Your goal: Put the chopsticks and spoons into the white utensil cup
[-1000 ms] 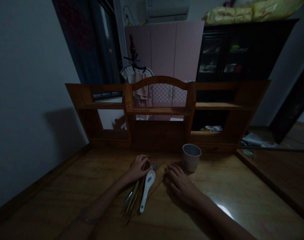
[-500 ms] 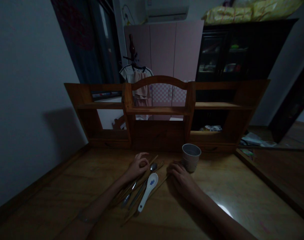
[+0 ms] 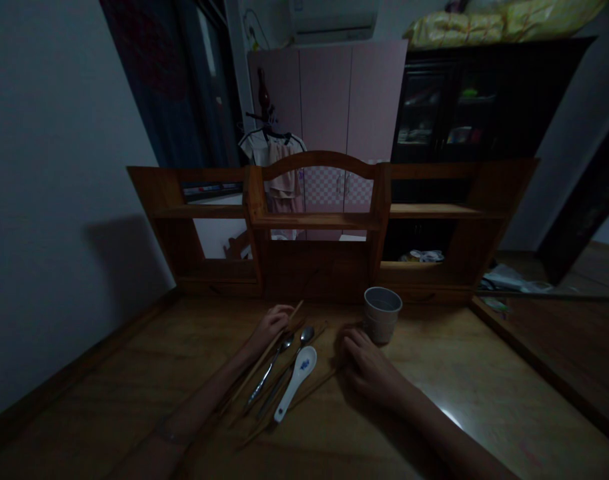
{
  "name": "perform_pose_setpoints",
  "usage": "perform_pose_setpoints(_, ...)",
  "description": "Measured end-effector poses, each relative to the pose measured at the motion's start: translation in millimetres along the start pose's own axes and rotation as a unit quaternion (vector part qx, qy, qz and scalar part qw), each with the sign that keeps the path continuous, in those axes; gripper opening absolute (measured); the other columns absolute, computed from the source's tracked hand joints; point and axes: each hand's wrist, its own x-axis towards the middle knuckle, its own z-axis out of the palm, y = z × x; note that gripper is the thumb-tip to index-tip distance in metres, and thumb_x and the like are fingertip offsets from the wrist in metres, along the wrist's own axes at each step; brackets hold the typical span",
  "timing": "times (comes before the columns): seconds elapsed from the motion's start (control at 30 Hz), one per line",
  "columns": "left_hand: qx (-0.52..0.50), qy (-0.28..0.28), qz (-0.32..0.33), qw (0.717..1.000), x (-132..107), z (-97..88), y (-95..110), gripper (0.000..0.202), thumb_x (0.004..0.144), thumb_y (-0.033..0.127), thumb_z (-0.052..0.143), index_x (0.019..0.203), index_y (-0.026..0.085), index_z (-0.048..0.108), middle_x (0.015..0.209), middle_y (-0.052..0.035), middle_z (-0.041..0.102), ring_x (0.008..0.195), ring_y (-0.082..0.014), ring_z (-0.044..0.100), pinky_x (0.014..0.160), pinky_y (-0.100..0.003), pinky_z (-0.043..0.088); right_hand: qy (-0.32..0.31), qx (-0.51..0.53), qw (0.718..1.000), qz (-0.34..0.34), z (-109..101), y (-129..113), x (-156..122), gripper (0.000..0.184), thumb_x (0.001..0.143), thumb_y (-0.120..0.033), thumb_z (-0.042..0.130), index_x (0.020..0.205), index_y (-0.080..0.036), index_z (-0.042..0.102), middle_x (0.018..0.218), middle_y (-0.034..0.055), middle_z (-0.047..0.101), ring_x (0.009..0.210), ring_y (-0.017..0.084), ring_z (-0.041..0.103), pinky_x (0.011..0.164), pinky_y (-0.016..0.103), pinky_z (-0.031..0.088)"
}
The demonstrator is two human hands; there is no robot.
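Note:
A thin wooden chopstick (image 3: 259,363) lies slanted along my left hand (image 3: 273,323), whose fingers are closed around its upper part. Beside it on the table are two metal spoons (image 3: 267,375) (image 3: 307,335), partly overlapping other thin sticks. A white ceramic spoon (image 3: 297,385) with a blue mark rests on top, bowl pointing away. From under it another chopstick (image 3: 317,385) runs to my right hand (image 3: 361,357), which is curled over its far end; the fingertips are partly hidden. Just behind my right hand stands a grey cup (image 3: 383,313), upright.
A wooden shelf unit (image 3: 317,221) spans the back of the wooden table (image 3: 184,373). A white wall (image 3: 59,200) borders the left side. A raised wooden edge (image 3: 534,367) runs along the right. The light is dim.
My left hand has shifted slightly left, with a chopstick now drawn apart from the metal spoons. My right hand has moved a little, and the chopstick end by it sits lower.

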Motion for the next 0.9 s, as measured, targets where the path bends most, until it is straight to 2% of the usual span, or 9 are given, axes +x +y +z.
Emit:
perform_pose_setpoints(0.2, -0.027, 0.018, -0.017, 0.999, 1, -1.6, -4, 0.035, 0.086, 0.036, 0.044, 0.073, 0.016, 0.069, 0.117, -0.0079, 0.06, 0.11, -0.0229, 0.052, 0.101, -0.033, 0.035, -0.03, 0.002, 0.999, -0.02, -4, -7, -1, 0.034, 0.071, -0.004, 0.055, 0.102, -0.017, 0.051, 0.119, 0.0104, 0.045, 0.112, 0.027, 0.039, 0.096, 0.04, 0.038)
perform_pose_setpoints(0.43, -0.045, 0.024, -0.021, 0.998, 0, -2.2, -3, 0.031, 0.084, 0.035, 0.046, 0.083, 0.016, 0.071, 0.115, -0.0078, 0.062, 0.111, -0.0234, 0.052, 0.1, -0.033, 0.035, -0.047, -0.023, 0.998, -0.025, -4, -11, 0, 0.017, 0.074, -0.006, 0.054, 0.086, -0.017, 0.051, 0.107, 0.009, 0.047, 0.102, 0.026, 0.042, 0.086, 0.038, 0.042)
perform_pose_setpoints(0.57, -0.054, 0.025, -0.02, 0.998, 1, -2.2, -4, 0.032, 0.084, 0.034, 0.045, 0.087, 0.016, 0.071, 0.114, -0.0081, 0.062, 0.111, -0.0237, 0.052, 0.099, -0.032, 0.036, -0.047, -0.031, 0.998, -0.032, -6, -13, -1, 0.015, 0.075, -0.007, 0.051, 0.086, -0.017, 0.05, 0.1, 0.0087, 0.049, 0.096, 0.025, 0.045, 0.081, 0.036, 0.043)
perform_pose_setpoints(0.77, -0.066, 0.027, -0.023, 0.997, 1, -2.5, -3, 0.032, 0.084, 0.034, 0.046, 0.094, 0.016, 0.07, 0.11, -0.0078, 0.063, 0.108, -0.024, 0.053, 0.097, -0.033, 0.037, -0.02, -0.003, 0.999, -0.044, -10, -15, -4, 0.024, 0.076, -0.008, 0.047, 0.099, -0.016, 0.053, 0.102, 0.0126, 0.053, 0.103, 0.029, 0.046, 0.088, 0.04, 0.04)
perform_pose_setpoints(0.9, -0.078, 0.033, -0.028, 0.996, 0, -1.6, 0, 0.032, 0.085, 0.035, 0.047, 0.094, 0.015, 0.07, 0.107, -0.0078, 0.063, 0.1, -0.0227, 0.056, 0.091, -0.032, 0.04, -0.01, 0.038, 0.998, -0.046, -11, -14, -3, 0.023, 0.074, -0.005, 0.047, 0.092, -0.018, 0.052, 0.094, 0.0094, 0.054, 0.097, 0.026, 0.049, 0.083, 0.036, 0.041)
